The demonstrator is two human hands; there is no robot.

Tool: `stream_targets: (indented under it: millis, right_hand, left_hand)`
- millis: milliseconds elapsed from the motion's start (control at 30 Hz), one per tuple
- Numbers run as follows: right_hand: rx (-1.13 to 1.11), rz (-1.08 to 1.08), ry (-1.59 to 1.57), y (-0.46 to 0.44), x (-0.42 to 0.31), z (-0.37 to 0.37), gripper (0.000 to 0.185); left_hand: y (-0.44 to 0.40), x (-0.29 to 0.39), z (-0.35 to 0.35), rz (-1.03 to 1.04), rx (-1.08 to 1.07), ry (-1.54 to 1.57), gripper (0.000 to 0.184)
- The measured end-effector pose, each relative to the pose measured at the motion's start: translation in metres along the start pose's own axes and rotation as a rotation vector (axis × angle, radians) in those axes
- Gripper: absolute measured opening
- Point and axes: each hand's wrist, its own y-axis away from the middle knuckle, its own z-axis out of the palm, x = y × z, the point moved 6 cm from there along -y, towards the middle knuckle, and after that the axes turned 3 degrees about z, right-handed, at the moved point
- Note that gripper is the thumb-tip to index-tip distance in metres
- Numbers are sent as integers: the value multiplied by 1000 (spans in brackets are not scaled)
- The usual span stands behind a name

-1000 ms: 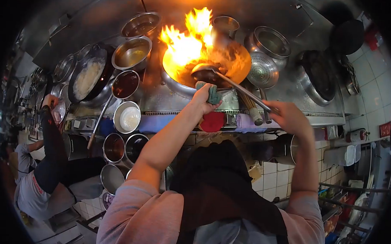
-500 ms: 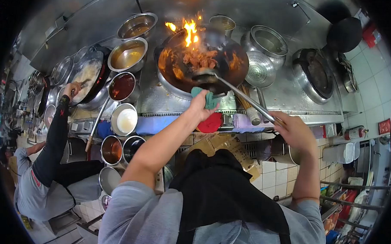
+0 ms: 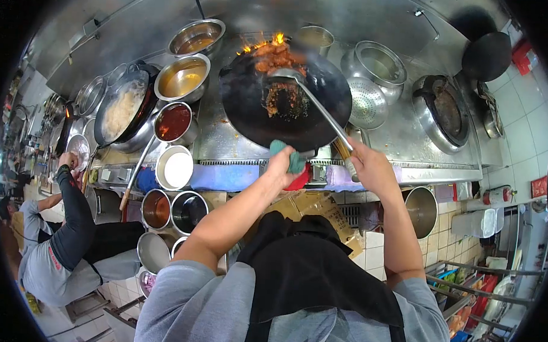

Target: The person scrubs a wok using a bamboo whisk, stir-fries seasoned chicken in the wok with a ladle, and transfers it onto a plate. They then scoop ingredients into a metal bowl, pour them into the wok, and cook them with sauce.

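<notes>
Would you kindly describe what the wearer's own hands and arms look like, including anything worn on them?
The left hand and right hand are bare, with no gloves, and no watch or band shows at either wrist. The forearms are uncovered. Plain grey short sleeves cover the upper arms, beside a black apron. Any rings are too small to tell.

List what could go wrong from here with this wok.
The food sits at the far rim of the wok, so some could spill over. Small flames beside it might flare up. The left hand holds the near edge through a cloth, so heat could reach the fingers or the grip could slip.
</notes>
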Motion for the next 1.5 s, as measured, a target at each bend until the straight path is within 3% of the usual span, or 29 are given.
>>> stream_targets:
  millis: [67,267,433,533,567,700,833,967,1000,1067,1167,1300,1400,1500]
  right_hand:
    - [1,7,-25,24,6,1,41]
    - [-142,38,199,37,41,-6,49]
    - [-80,91,222,-42,53,18,48]
    - [-71,25,189,-88,41,91,52]
    - [-77,24,182,-87,35,98,52]
    - [-175,-10,150,-61,30,79,51]
    - [-159,-73,89,-50,48,15,50]
    - [-66,99,196,-96,42,79,41]
    - [-7,6,251,-95,26,92,42]
    - [-88,67,211,-78,17,109,44]
    - [-141,76,129,-39,26,85,49]
    - [-83,90,109,17,8,44,54]
    - [-226,71,44,64,0,-13,58]
    - [-391,110,-13,91,-12,-96,57]
  left_hand:
    - [-27,30,11,114,-22,80,11]
    - [-78,66,8,68,-1,7,22]
    - [-49,70,20,104,-25,208,38]
    - [-60,69,22,37,-169,142,34]
    - [-73,69,13,48,-102,131,23]
    - [-78,76,1,77,-5,69,10]
    - [-74,78,-3,85,32,49,11]
    - [-50,77,9,85,-28,100,17]
    - [-41,81,14,89,-60,119,21]
    - [-46,83,16,53,-142,158,27]
    - [-51,76,19,-75,-164,103,17]
    - [-120,68,-3,-36,-133,66,9]
    - [-63,54,10,14,-112,193,11]
    - [41,29,17,-128,-123,166,10]
